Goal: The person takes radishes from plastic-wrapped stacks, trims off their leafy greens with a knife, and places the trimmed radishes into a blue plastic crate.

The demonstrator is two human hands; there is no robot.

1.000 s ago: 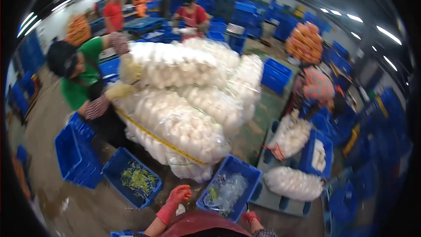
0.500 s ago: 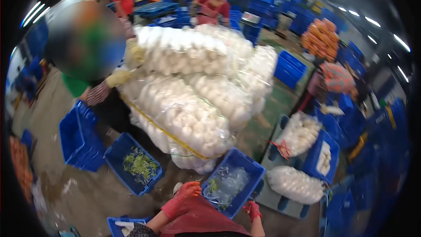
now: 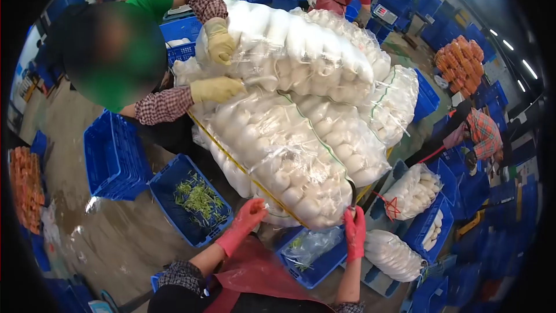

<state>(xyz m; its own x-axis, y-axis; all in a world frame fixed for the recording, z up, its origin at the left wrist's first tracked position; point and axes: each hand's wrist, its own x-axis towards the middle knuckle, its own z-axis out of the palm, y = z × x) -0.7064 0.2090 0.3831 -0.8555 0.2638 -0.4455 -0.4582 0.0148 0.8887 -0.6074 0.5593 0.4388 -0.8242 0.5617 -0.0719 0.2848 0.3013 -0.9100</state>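
A pile of clear plastic bags packed with white radishes [image 3: 278, 145] fills the middle of the head view. My right hand [image 3: 354, 232], in a red glove, is closed around a dark curved knife [image 3: 353, 188], its blade up against the near right end of the front bag. At that bag's lower left edge is my left hand [image 3: 248, 217], also red-gloved, its fingers drawn together; what they pinch, if anything, is too small to make out. A yellow strap [image 3: 243, 175] runs along the bag's near side. Below, a blue crate [image 3: 315, 276] holds crumpled plastic and green scraps.
Across the pile a co-worker's yellow-gloved hands [image 3: 219, 89] rest on the bags. A blue crate with green trimmings [image 3: 191, 200] stands at left, beside stacked blue crates [image 3: 113, 156]. More bagged radishes [image 3: 394, 255] lie on a pallet at right. Other people work farther back.
My view has come closer to the pile. Both hands have risen to the front bag, the right from beside the crate. The co-worker's gloved hands have shifted on the bags.
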